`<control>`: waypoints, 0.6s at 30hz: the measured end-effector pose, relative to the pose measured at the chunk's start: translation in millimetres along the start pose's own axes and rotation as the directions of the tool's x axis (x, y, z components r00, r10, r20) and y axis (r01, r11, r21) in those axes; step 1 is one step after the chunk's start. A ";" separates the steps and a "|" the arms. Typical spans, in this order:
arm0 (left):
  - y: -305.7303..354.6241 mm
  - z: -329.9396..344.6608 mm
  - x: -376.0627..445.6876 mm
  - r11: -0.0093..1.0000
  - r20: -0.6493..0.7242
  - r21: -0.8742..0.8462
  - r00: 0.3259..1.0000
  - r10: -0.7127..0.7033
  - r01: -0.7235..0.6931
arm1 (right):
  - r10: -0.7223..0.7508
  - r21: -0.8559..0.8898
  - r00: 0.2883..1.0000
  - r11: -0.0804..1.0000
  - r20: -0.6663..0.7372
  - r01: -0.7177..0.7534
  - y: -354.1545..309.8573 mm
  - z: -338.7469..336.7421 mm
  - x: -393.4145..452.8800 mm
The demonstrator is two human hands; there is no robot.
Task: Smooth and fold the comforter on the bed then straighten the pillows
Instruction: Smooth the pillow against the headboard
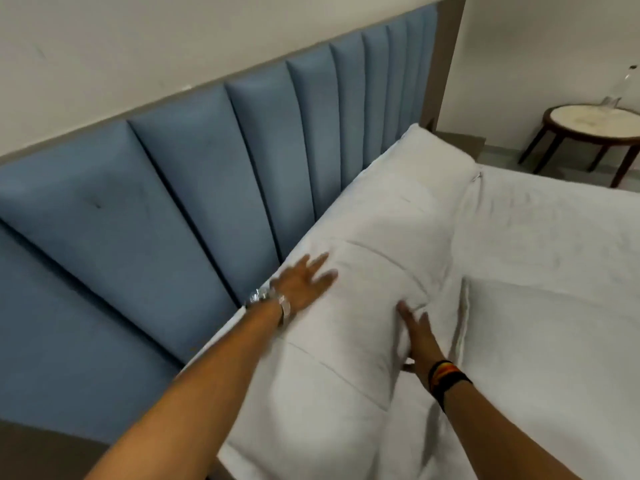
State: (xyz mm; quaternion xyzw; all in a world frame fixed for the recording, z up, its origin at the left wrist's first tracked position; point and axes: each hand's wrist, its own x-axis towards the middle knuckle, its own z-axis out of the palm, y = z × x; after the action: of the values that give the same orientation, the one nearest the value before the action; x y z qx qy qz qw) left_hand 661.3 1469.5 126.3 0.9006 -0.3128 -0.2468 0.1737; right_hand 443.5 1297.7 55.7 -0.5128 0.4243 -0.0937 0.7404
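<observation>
Straightening the pillows looks to be the step in hand. At left of centre the left hand (304,285) lies flat, its grip wide and empty, on the pillow (374,271) against the blue headboard (166,174). Lower centre, the right hand (417,337) presses its near edge, fingers spread, holding nothing. Next, I judge, squaring it calls for an even push toward the headboard.

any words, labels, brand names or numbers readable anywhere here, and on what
None: no text can be read in this view.
Watch on the left wrist: the face is too small and blurred to read.
Wristband on the right wrist: coloured stripes only, no letters visible.
Pillows, headboard, side table: no print or labels.
</observation>
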 end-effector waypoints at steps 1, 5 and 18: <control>-24.6 27.6 -2.2 0.994 0.050 0.109 0.998 -0.034 0.028 | 0.042 -0.123 0.999 0.992 0.005 -0.041 11.2 9.8 4.7; -101.0 130.3 -22.4 0.938 -0.178 0.343 0.977 0.117 -0.050 | -0.342 -0.569 0.932 0.793 -0.121 0.217 26.0 69.3 45.1; -80.2 155.6 -31.9 0.958 -0.283 0.270 0.959 -0.012 0.091 | -0.488 -0.904 0.859 0.283 0.153 0.321 35.8 25.3 57.0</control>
State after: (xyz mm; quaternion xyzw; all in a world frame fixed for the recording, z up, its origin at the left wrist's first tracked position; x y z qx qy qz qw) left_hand 591.8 1525.2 -27.6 0.9497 -0.2933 -0.0753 0.0800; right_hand 486.7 1298.5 -1.9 -0.9109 0.3157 -0.0717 0.2558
